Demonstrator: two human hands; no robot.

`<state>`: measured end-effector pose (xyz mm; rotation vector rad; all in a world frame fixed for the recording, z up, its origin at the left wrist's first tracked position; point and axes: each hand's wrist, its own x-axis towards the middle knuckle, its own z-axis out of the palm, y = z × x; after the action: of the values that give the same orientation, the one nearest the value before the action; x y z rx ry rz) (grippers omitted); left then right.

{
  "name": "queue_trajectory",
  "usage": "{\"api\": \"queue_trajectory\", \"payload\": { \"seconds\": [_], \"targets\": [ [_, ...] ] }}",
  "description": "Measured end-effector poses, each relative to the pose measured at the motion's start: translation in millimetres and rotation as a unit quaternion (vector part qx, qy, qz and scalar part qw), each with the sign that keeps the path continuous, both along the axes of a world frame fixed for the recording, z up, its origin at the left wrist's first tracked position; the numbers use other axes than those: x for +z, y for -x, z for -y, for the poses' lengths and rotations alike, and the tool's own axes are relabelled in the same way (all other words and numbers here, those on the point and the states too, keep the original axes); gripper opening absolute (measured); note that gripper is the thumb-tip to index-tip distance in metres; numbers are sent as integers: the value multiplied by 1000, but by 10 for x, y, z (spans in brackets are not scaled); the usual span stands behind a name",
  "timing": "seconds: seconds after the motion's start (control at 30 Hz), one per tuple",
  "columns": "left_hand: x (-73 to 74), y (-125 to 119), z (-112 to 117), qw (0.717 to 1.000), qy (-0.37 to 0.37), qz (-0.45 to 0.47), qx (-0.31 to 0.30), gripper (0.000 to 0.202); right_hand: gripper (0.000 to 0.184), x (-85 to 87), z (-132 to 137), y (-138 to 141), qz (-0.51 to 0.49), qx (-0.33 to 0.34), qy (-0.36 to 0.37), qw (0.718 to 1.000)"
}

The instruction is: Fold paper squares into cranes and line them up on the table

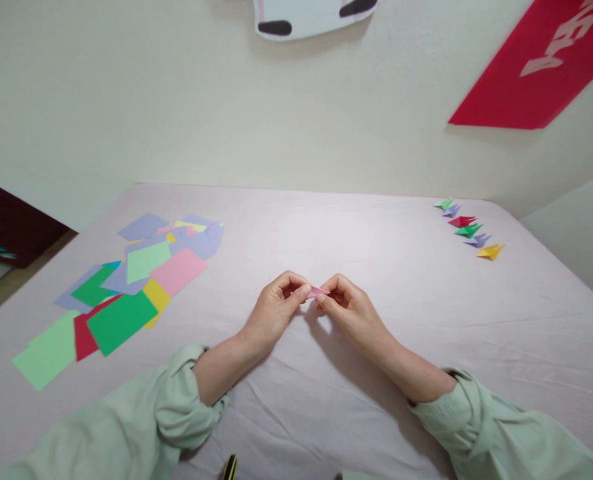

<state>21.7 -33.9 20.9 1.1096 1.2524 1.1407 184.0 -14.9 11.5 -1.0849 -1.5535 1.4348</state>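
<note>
A small folded piece of pink paper [318, 292] is held between my two hands, above the middle of the covered surface. My left hand [281, 303] pinches its left end between thumb and fingers. On the other end, my right hand [349, 307] closes with thumb and forefinger. Fingertips cover much of the paper, so its full shape is hidden. Over to the right stands a slanting row of several small folded paper figures, among them a yellow one [490, 252], a red one [461, 221] and a green one [469, 231].
Loose coloured sheets, including a green sheet [122, 323] and a pink sheet [179, 272], overlap at the left. A pale pink cloth [286, 227] covers the surface up to the wall. Near the bottom edge lies a black and yellow object [230, 467], partly cut off.
</note>
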Motion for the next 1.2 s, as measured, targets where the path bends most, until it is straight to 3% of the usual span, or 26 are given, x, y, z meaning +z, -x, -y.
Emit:
{"api": "queue_trajectory", "payload": {
  "seconds": [0.37, 0.63, 0.9, 1.1, 1.2],
  "targets": [
    [-15, -39, 42, 994, -24, -66, -88, 17, 15, 65, -43, -28, -7, -22, -20, 1000],
    [-16, -17, 33, 994, -29, -55, -93, 14, 15, 68, -12, -30, 62, 40, -37, 997],
    [-18, -11, 20, 995, -32, -60, -70, 13, 22, 74, 4, -7, 107, 34, -82, 990],
    [-25, 48, -18, 977, -37, -128, -169, 24, 24, 91, 5, -29, 126, 73, -94, 985],
    [-31, 58, -24, 977, -45, -125, -168, 25, 29, 86, 5, -31, 125, 86, -82, 985]
  ]
}}
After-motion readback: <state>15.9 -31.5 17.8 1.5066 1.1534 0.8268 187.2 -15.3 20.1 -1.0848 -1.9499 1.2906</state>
